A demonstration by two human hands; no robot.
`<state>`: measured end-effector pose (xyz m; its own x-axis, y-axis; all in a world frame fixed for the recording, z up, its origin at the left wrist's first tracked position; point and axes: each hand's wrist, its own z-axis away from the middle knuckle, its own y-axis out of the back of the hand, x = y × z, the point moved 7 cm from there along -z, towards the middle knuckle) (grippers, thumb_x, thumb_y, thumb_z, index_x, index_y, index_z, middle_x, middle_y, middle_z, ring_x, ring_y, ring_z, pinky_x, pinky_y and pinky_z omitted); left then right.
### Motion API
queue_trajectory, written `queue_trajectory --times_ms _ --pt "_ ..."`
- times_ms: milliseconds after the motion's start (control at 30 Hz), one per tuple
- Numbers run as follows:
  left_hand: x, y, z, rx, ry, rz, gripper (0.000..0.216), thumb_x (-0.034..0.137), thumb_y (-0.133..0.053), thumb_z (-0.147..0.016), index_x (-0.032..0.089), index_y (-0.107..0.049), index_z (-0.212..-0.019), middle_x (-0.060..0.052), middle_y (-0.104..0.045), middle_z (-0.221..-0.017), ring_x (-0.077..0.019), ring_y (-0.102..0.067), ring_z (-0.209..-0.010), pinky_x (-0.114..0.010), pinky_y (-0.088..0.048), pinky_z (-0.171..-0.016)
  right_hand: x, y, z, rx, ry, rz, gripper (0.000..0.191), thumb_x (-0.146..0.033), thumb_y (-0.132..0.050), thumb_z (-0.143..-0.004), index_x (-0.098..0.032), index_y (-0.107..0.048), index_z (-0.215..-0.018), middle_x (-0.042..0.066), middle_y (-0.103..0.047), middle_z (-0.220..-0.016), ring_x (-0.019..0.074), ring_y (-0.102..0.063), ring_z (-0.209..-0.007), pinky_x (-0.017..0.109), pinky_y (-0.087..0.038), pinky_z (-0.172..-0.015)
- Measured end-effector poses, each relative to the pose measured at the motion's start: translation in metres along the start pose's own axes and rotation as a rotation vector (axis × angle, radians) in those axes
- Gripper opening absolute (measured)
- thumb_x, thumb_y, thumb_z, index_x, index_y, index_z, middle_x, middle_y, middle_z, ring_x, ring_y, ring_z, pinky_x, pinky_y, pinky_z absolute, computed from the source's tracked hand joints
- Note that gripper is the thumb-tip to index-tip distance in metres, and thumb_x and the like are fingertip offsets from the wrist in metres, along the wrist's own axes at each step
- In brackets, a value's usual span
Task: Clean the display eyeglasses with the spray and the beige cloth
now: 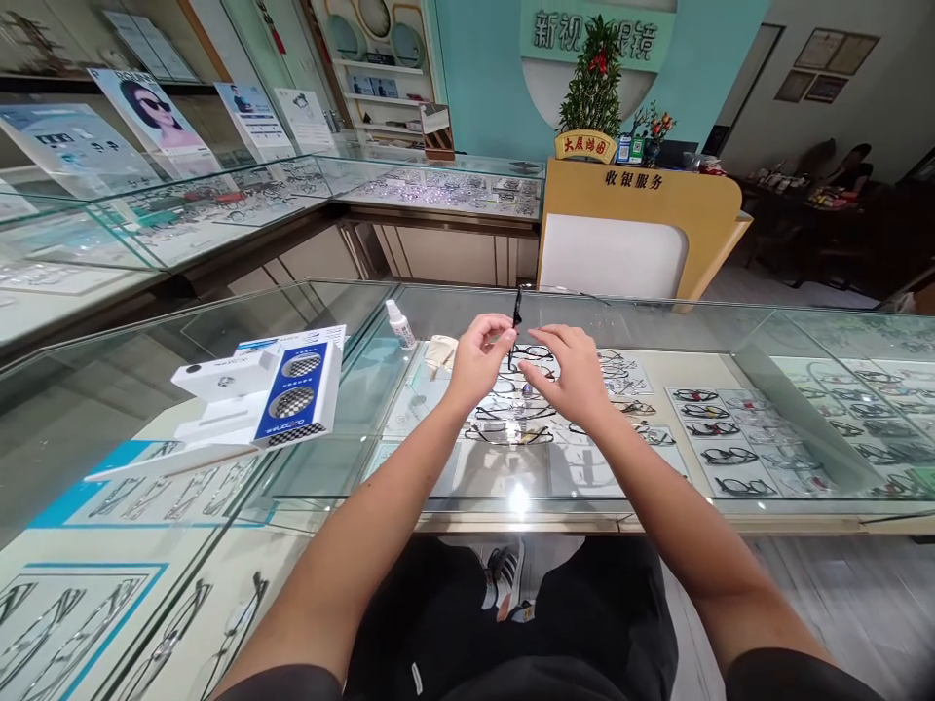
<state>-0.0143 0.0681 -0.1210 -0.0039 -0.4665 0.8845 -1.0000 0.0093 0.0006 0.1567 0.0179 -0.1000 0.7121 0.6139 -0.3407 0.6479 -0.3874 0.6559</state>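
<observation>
Above the glass counter, my left hand [478, 365] pinches a dark pair of glasses [518, 306] between thumb and fingertips. The glasses are seen nearly edge-on, upright, so their full shape is hard to make out. My right hand [574, 372] hovers just to their right, thumb and fingers apart, with nothing visible in it. Under both hands, several eyeglass frames [509, 435] lie in rows inside the display case. To the left of my left hand stand a white spray bottle [399, 326] and a small cream-coloured item [440, 354], perhaps a cloth.
A white and blue cardboard display box [298, 389] rests on the glass at left. More glass cases [430, 190] of eyewear run along the left and back. Beyond stands a yellow service desk [643, 195] with a plant [590, 83]. Another person [851, 170] is at far right.
</observation>
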Motion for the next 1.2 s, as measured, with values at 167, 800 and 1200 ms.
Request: queue_trajectory --times_ms 167,800,1200 --pt "-0.001 -0.017 0.009 -0.107 0.027 0.020 0.034 0.054 -0.083 -0.087 0.022 -0.074 -0.094 -0.013 -0.067 -0.129 -0.0273 -0.067 -0.121 -0.034 -0.059 -0.088 -0.001 -0.015 0.001 -0.080 -0.021 -0.120 0.031 -0.040 -0.066 -0.105 -0.021 -0.071 -0.129 0.017 -0.079 -0.132 0.0366 -0.069 -0.126 0.054 -0.054 -0.108" --pt "-0.050 0.149 -0.029 0.721 0.279 -0.653 0.068 0.016 -0.076 -0.089 0.015 -0.043 -0.148 -0.029 -0.044 -0.166 -0.0422 -0.036 -0.163 -0.060 -0.028 -0.133 0.024 0.000 0.001 0.016 -0.137 -0.216 0.045 -0.052 -0.050 -0.113 -0.027 -0.073 -0.142 0.014 -0.080 -0.132 0.0354 -0.069 -0.122 0.057 -0.053 -0.108" --pt "-0.091 0.158 -0.035 0.612 0.397 -0.524 0.024 0.017 -0.067 -0.090 0.025 -0.049 -0.104 -0.016 -0.068 -0.122 -0.0361 -0.064 -0.132 -0.052 -0.046 -0.118 0.028 0.008 -0.002 0.086 -0.151 -0.274 0.045 -0.053 -0.046 -0.115 -0.027 -0.075 -0.138 0.014 -0.080 -0.133 0.0339 -0.070 -0.125 0.055 -0.054 -0.110"
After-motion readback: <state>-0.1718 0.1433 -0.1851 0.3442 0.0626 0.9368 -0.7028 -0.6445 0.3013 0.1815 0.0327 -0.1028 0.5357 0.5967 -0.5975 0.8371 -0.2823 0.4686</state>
